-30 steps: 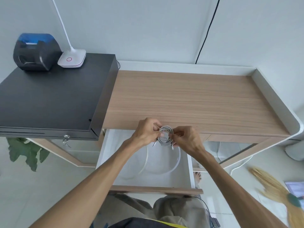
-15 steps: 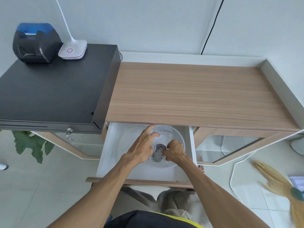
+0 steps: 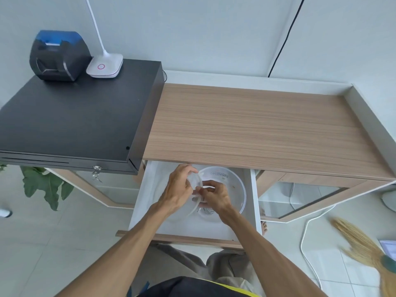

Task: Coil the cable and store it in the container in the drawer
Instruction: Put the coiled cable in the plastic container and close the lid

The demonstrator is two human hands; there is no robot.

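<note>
The white drawer (image 3: pixel 147 189) stands pulled out under the wooden desktop. Inside it sits a round clear plastic container (image 3: pixel 240 189) with a printed label. The grey coiled cable (image 3: pixel 206 211) lies at the container's bottom, partly hidden by my fingers. My left hand (image 3: pixel 177 187) grips a clear lid (image 3: pixel 196 181), tilted on edge over the container's left side. My right hand (image 3: pixel 216 198) pinches the same lid from the right, just above the coil.
A black cash drawer (image 3: pixel 75 116) carries a receipt printer (image 3: pixel 57 54) and a white lamp base (image 3: pixel 105 66). The wooden desktop (image 3: pixel 257 129) overhangs the drawer's rear. A broom (image 3: pixel 364 247) and a white cord (image 3: pixel 304 243) lie on the floor at right.
Both hands dropped from the desk edge into the drawer with the coil. The coil now rests in the container, and my hands have shifted onto the clear lid.
</note>
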